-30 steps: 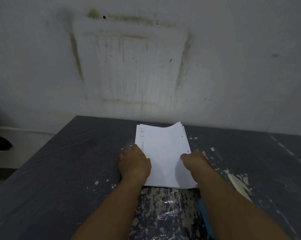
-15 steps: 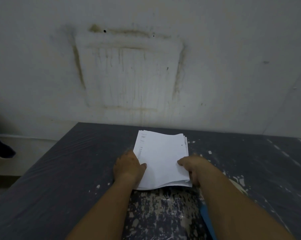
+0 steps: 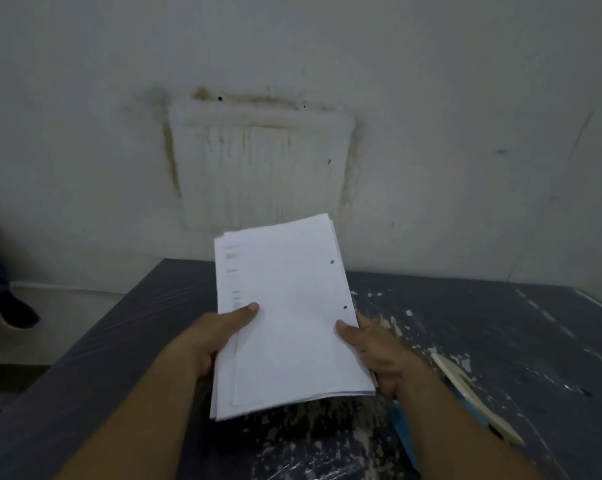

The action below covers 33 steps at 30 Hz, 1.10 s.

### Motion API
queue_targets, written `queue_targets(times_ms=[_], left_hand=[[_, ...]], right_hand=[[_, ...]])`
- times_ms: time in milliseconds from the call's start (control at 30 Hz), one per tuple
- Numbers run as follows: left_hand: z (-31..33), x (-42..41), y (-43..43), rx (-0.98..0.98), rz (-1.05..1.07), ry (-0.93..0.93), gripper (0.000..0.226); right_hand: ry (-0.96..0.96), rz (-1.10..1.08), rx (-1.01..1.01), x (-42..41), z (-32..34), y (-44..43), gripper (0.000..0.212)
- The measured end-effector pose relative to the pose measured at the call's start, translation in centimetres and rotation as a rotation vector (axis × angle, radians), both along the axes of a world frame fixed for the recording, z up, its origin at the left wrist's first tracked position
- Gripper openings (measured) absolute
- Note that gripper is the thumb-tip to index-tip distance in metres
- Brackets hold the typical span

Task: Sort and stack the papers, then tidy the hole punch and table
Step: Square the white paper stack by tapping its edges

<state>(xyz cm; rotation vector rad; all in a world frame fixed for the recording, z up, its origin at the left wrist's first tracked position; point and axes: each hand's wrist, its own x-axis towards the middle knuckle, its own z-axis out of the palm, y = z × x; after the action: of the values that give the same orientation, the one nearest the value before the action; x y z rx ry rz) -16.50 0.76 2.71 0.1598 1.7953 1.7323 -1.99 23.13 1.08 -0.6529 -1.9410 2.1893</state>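
A stack of white papers with two punched holes along its right edge is lifted off the dark table, tilted up toward me. My left hand grips its left edge, thumb on top. My right hand holds the right edge, thumb on the top sheet. A blue and cream object, probably the hole punch, lies on the table to the right, partly hidden behind my right forearm.
The table has a worn, flaking surface with pale chips scattered over its right half and near edge. A stained white wall rises right behind it. At the far left, a person's dark shoe rests on the floor.
The stack was lying on the table under both hands. Both hands have taken it by its sides and raised it off the surface.
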Motion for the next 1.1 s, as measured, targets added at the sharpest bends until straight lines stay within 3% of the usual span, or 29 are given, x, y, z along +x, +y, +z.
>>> queue_targets(times_ms=[133,233,400,500,600,700,800,900,1100], left_hand=[[2.1,1.5,-1.8,0.233,-0.003,0.133,0.021],[3.5,2.5,-2.0,0.237,0.029,0.323,0.019],[6.0,4.0,-2.4,0.281,0.067,0.534,0.019],[6.3,4.7,-3.3,0.352,0.045,0.539,0.035],[5.0,5.4,-4.3,0.360,0.018,0.491,0.052],[4.9,6.5,-4.2,0.335,0.008,0.494,0.028],[6.6,7.4,-3.7,0.387,0.039,0.584,0.014],[7.2,8.0,-4.0,0.450,0.070,0.604,0.012],[2.8,10.1,-4.7,0.333,0.020,0.471,0.012]], right_hand=[[0.080,0.028,0.004,0.5,1.5,-1.6,0.022],[0.105,-0.050,0.093,0.5,3.1,-2.6,0.026],[0.319,-0.128,0.095,1.3,6.4,-3.8,0.019],[0.374,-0.108,0.116,2.5,6.9,-4.2,0.017],[0.367,-0.084,0.122,4.3,6.1,-4.5,0.039],[0.414,-0.154,0.086,5.1,6.2,-5.0,0.046],[0.510,-0.215,0.089,5.3,7.8,-5.6,0.028],[0.586,-0.217,0.113,5.9,8.5,-5.8,0.033],[0.430,-0.163,0.066,7.1,4.3,-7.5,0.051]])
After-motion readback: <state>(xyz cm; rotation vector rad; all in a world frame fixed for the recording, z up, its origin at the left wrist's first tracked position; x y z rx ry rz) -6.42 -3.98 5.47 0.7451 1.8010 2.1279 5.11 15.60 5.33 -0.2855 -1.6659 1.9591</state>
